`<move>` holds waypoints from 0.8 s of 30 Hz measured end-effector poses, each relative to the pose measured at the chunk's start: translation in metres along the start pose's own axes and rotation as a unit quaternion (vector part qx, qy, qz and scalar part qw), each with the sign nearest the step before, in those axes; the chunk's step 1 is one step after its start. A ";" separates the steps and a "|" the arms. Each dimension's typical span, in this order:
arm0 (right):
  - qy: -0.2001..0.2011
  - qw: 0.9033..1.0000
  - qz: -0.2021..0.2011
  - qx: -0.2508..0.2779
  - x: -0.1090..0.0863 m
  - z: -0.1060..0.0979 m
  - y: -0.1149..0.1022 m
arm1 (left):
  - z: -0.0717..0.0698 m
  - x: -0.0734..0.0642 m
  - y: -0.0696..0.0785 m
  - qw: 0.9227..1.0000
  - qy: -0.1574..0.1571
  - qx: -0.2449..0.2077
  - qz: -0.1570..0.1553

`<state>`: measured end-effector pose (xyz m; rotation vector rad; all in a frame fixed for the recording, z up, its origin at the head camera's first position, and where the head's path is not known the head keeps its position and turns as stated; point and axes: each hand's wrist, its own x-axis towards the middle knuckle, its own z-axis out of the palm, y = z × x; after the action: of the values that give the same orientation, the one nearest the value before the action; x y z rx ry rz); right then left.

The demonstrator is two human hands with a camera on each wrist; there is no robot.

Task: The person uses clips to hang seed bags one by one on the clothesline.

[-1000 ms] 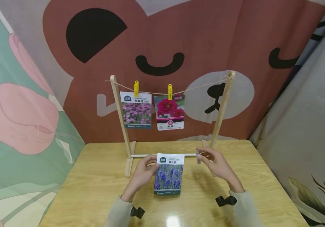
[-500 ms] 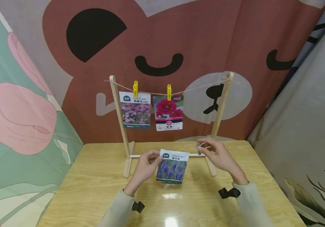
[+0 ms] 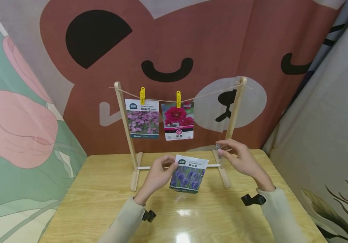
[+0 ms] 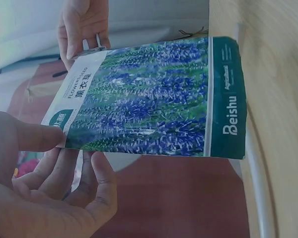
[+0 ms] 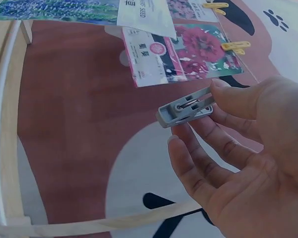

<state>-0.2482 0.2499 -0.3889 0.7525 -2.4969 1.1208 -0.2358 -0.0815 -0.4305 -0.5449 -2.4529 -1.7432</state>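
My left hand (image 3: 158, 173) pinches a lavender seed packet (image 3: 188, 175) by its upper left edge, thumb on the printed front. The packet hangs tilted above the table, its purple flowers facing me. Between thumb and fingers of my right hand (image 3: 242, 158) is a grey clothespin (image 5: 186, 108), held by its handle end. Behind, two packets hang from a string (image 3: 210, 93) by yellow clothespins: a pink-flower seed packet (image 3: 142, 119) under the left clothespin (image 3: 142, 96), and a red-flower seed packet (image 3: 178, 122) under the right clothespin (image 3: 178, 99).
The string is tied between two wooden posts, the left post (image 3: 125, 125) and the right post (image 3: 236, 108). A white rod (image 3: 143, 167) joins their feet low down. Beneath lies a wooden table (image 3: 101, 202); a printed curtain (image 3: 216, 33) hangs behind.
Both hands have risen towards the string, the right one also moving right. The lavender packet has lifted off the table area, shifted right and tilted. The grey clothespin has moved up with the right hand.
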 end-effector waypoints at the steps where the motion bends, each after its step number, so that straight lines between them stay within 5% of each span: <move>1: 0.003 1.000 -0.001 -0.005 0.001 -0.003 0.000 | 0.000 0.001 0.003 1.000 -0.001 0.002 0.004; 13: 0.015 0.999 -0.021 -0.030 0.018 -0.039 -0.017 | 0.000 0.013 0.033 0.998 -0.001 0.014 0.057; 24: -0.006 0.999 -0.043 -0.016 0.033 -0.049 -0.031 | 0.005 0.030 0.045 0.996 0.010 0.009 0.091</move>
<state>-0.2545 0.2589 -0.3233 0.8519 -2.4605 1.0483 -0.2486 -0.0564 -0.3842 -0.7216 -2.3219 -1.6450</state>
